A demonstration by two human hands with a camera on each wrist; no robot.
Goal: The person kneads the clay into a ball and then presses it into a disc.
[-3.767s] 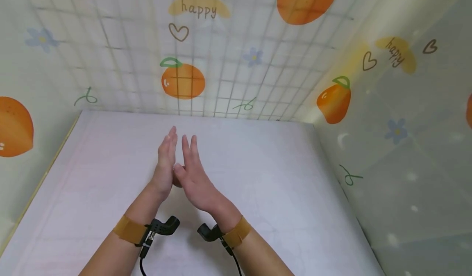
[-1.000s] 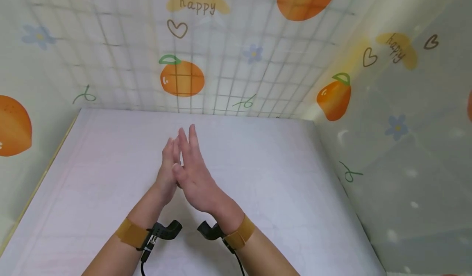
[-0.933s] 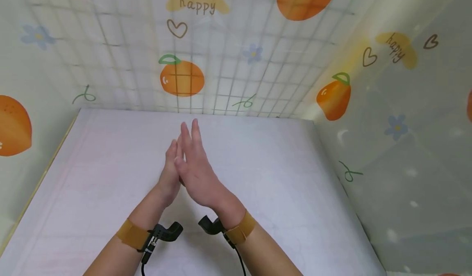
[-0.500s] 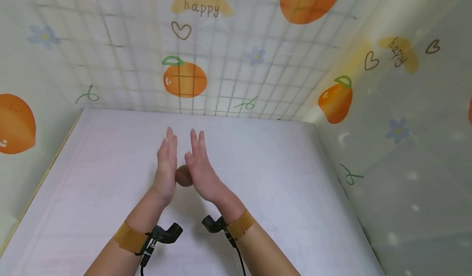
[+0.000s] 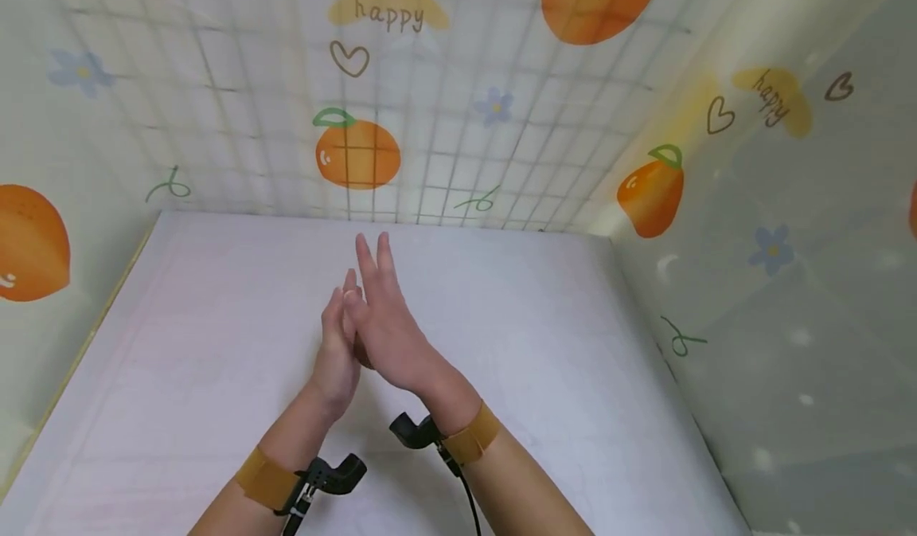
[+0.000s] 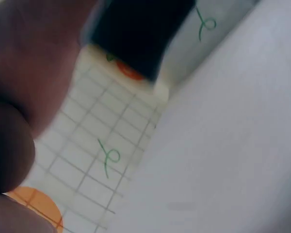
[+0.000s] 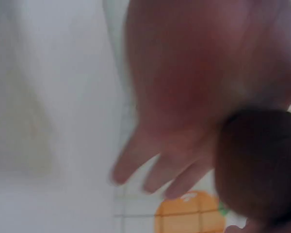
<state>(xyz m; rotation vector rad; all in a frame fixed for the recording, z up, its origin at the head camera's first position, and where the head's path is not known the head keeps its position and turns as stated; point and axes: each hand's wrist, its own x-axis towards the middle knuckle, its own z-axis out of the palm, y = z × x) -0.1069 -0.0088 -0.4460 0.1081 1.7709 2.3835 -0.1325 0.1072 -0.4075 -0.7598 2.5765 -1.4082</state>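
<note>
A smooth brown ball sits between the two palms, mostly covered by the hands in the head view. It shows larger and dark in the left wrist view, as the ball, and in the right wrist view, as the ball. My left hand presses its palm to the ball's left side, fingers extended upward. From the other side my right hand lies against it, its fingers straight and spread, its fingertips farther forward than the left's. Both hands are above the white tabletop. What the ball is made of I cannot tell.
The white tabletop stretches beneath the hands. A sheer curtain printed with oranges hangs at the back over a wire grid, and a similar sheet stands at right. Black cameras on tan bands sit on both wrists, with cables attached.
Half a second ago the hands stood farther apart with the ball plainly visible. Now the right hand has slid forward across it, the left has drawn back, and the palms are closer together.
</note>
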